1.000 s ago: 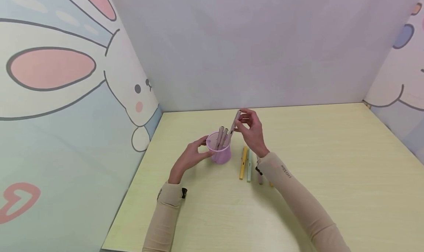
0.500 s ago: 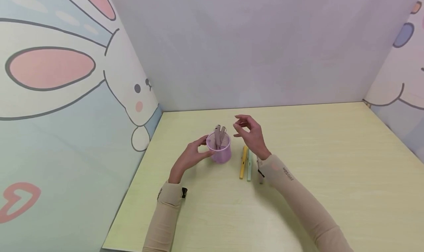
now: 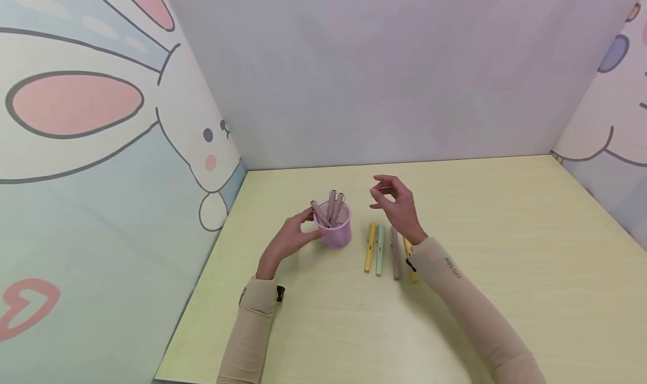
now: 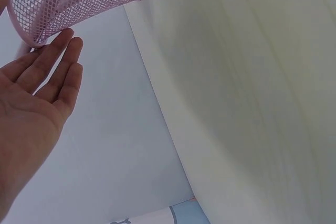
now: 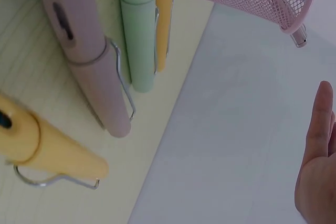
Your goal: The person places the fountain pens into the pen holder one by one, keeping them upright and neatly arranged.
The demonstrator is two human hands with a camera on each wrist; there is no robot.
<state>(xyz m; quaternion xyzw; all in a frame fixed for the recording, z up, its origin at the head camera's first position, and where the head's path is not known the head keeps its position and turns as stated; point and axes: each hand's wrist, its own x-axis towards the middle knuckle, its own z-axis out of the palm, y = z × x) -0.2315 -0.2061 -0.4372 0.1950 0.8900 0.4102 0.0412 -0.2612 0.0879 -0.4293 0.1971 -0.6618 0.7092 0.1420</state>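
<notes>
left grip (image 3: pixel 288 241): fingers relaxed and nearly straight, fingertips (image 4: pixel 67 43) touching the rim of the pink mesh cup (image 3: pixel 335 232); nothing enclosed. right grip (image 3: pixel 399 207): raised above the tabletop (image 3: pixel 505 260), fingers loosely curled, nothing held; positioned to the right of the cup and apart from it, above the far ends of the loose pens.

pink mesh cup: upright on the tabletop, left of centre, just beside the left palm. contents: 3 mauve-grey pens (image 3: pixel 331 207), standing on end and leaning, upper ends protruding above the rim.

to the right of the cup, flat on the tabletop: 4 pens in a row, roughly parallel. order from the cup outward: yellow pen (image 3: pixel 370 246), green pen (image 3: pixel 379 250), mauve pen (image 3: pixel 395 252), second yellow pen (image 3: pixel 410 259). second yellow pen partly hidden by the right sleeve (image 3: pixel 470 311). in the right wrist view: green and first yellow pen side by side, metal clips visible on the pens.
</notes>
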